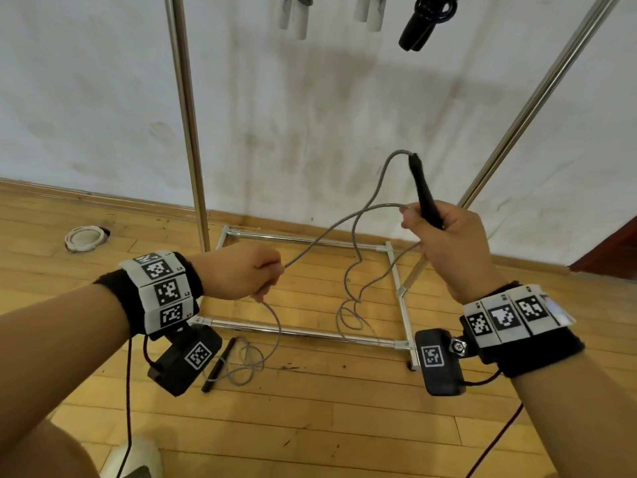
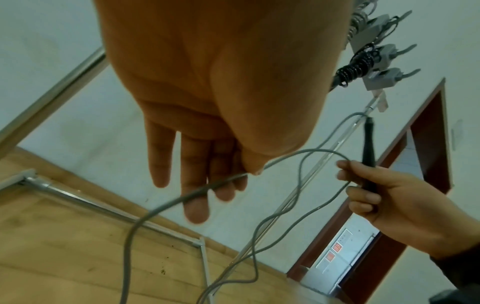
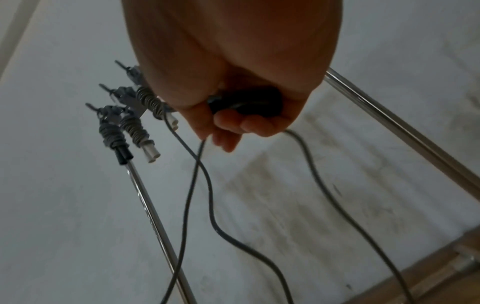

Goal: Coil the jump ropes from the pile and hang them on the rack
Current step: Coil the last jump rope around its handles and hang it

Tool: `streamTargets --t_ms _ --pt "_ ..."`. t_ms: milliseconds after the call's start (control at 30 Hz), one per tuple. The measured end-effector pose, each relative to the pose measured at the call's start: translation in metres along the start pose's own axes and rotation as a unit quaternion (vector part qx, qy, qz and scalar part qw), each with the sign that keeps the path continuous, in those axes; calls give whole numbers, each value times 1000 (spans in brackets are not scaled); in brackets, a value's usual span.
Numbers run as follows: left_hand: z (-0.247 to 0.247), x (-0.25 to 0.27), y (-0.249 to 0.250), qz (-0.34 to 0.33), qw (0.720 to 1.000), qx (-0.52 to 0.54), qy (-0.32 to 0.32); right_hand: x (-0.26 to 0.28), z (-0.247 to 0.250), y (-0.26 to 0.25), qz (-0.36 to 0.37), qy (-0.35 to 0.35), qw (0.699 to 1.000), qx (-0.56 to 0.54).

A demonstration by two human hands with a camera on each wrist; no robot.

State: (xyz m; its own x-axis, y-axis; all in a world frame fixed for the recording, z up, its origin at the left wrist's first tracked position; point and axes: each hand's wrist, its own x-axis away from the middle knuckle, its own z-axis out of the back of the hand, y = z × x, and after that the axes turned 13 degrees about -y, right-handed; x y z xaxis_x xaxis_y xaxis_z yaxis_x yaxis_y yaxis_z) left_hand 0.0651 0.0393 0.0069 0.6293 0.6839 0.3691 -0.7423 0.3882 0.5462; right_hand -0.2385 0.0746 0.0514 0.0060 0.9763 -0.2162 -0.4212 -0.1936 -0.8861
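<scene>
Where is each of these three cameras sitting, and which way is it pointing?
Head: worn on the head, looking down at the floor and rack base; shows both forearms, left hand and right hand.
Left wrist: looks along the left hand's fingers pinching the grey rope; the right hand shows too.
Right wrist: looks along the right hand gripping the black handle.
All share the rope; both wrist views show coiled ropes hanging.

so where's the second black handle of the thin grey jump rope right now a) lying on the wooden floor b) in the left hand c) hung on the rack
a: the second black handle lies on the wooden floor beside slack grey rope, while the right hand grips the other handle and the left hand pinches only rope.
</scene>
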Motion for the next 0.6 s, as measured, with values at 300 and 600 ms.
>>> streamTargets --t_ms 300,600 --pt "-5 0 46 -94 990 -41 93 22 -29 3 27 -127 986 101" --pt "-5 8 58 -160 975 33 153 28 -55 -6 41 -198 976 76"
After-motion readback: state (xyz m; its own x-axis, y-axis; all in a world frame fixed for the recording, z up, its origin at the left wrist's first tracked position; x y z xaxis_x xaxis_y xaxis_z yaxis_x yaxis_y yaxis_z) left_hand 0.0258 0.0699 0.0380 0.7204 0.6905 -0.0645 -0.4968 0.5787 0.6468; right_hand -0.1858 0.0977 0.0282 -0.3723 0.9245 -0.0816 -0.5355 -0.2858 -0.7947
